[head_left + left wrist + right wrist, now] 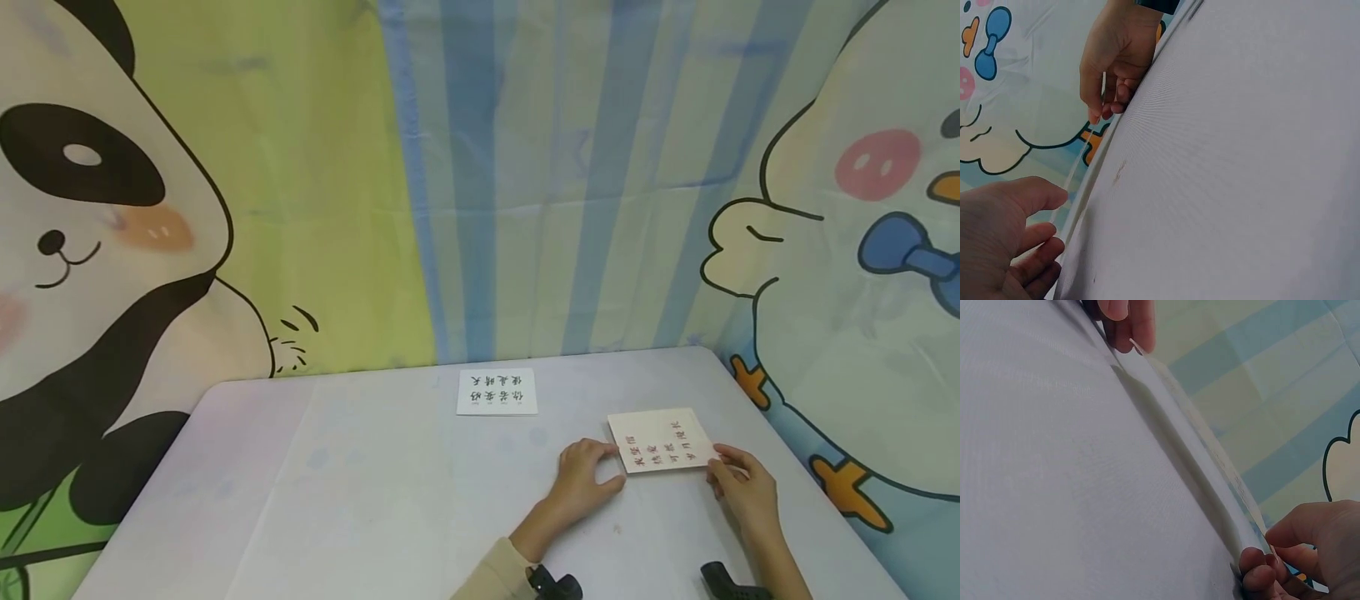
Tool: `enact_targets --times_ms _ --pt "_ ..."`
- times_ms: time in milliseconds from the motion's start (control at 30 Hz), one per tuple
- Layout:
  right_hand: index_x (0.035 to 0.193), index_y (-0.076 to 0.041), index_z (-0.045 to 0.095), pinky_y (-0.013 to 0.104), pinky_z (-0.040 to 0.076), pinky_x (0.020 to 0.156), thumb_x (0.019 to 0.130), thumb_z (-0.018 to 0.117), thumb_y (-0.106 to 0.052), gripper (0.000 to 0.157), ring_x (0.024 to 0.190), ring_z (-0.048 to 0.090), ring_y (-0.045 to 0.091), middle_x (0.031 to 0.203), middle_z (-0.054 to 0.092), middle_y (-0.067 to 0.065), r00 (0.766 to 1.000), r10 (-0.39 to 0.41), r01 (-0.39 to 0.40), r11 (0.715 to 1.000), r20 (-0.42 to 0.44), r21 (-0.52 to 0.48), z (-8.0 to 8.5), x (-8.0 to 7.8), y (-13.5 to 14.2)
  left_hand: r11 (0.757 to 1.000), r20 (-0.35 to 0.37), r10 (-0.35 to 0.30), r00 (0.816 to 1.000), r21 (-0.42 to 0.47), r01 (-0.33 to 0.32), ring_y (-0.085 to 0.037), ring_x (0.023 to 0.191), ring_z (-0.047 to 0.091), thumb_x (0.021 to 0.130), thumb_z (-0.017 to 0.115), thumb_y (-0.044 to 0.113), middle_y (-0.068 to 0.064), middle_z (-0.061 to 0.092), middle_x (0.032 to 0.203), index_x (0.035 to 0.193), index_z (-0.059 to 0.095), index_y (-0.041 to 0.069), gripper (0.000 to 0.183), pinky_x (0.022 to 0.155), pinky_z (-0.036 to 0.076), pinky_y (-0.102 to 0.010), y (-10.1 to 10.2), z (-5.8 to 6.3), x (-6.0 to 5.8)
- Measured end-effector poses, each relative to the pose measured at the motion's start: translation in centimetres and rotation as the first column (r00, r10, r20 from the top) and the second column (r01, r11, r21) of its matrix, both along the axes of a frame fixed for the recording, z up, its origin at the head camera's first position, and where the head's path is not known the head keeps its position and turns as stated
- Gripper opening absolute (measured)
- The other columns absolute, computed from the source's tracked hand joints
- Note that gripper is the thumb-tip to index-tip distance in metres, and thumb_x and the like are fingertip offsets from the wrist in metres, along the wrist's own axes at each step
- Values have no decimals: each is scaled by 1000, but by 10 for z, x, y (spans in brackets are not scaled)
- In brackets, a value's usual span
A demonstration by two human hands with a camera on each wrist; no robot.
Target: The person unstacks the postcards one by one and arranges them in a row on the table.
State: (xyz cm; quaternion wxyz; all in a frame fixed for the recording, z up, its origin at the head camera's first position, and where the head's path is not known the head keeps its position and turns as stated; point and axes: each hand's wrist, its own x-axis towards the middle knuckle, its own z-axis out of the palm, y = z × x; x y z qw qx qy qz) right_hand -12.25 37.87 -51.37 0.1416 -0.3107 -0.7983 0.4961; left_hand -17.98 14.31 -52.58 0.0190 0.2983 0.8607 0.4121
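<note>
In the head view, a cream card (660,442) with rows of dark red handwritten characters is held low over the right part of the table. My right hand (744,487) pinches its right edge between thumb and fingers. At the card's left edge is my left hand (585,483), its thumb and forefinger spread apart and the fingertips right at the edge. The right wrist view shows the card (1210,440) nearly edge-on, tilted, with a shadow strip on the table beneath. From the left wrist, the card (1076,164) appears as a thin line between both hands.
A white card (497,392) with black characters lies near the table's back edge. The pale tabletop (360,492) stretches left. A curtain (525,183) with cartoon animals hangs behind and beside the table. Black wrist cameras (555,583) are on both wrists.
</note>
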Motion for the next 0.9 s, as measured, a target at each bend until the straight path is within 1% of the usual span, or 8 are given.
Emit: enact_targets --times_ms 100,167,333,467,733,900 --pt "135 5 47 19 46 53 98 50 -12 41 64 55 4 109 51 16 1000 -2 2 1000 14 4 -2 0 1 1000 -5 -4 1000 -29 4 -11 118 45 89 69 30 7 54 118 124 63 13 39 108 30 -34 0 0 1" --pt "135 5 48 19 46 53 97 51 -13 42 64 54 5 105 53 15 1000 -2 2 1000 23 17 -4 0 1 999 -29 -10 1000 -48 9 -12 120 44 89 70 30 6 54 120 122 64 12 38 108 30 -35 -1 0 1" --pt "130 6 53 16 46 54 96 52 -14 40 63 52 4 105 56 17 999 17 -20 994 32 104 -5 2 1 997 -84 -28 996 -77 21 -13 123 43 88 69 31 5 54 125 121 66 11 38 107 31 -33 -2 1 0" --pt "124 8 57 16 43 53 93 56 -12 36 63 50 5 104 58 19 1000 22 -26 986 22 162 -4 3 0 995 -82 -30 996 -93 22 -12 124 42 89 68 32 6 53 126 124 64 11 40 107 31 -32 -2 1 -1" --pt "124 10 57 16 41 51 91 55 -10 39 64 49 8 109 57 24 999 -1 -6 981 36 196 -3 2 -2 994 -54 -24 998 -111 17 -11 126 41 90 67 33 6 53 128 126 63 11 43 109 30 -31 -1 3 -1" --pt "122 11 58 18 40 52 91 54 -11 39 67 48 12 103 59 23 999 2 -13 974 49 227 -3 2 -3 991 -79 -40 996 -134 29 -12 129 41 90 67 31 4 53 132 127 63 10 43 109 29 -31 -2 5 -1"
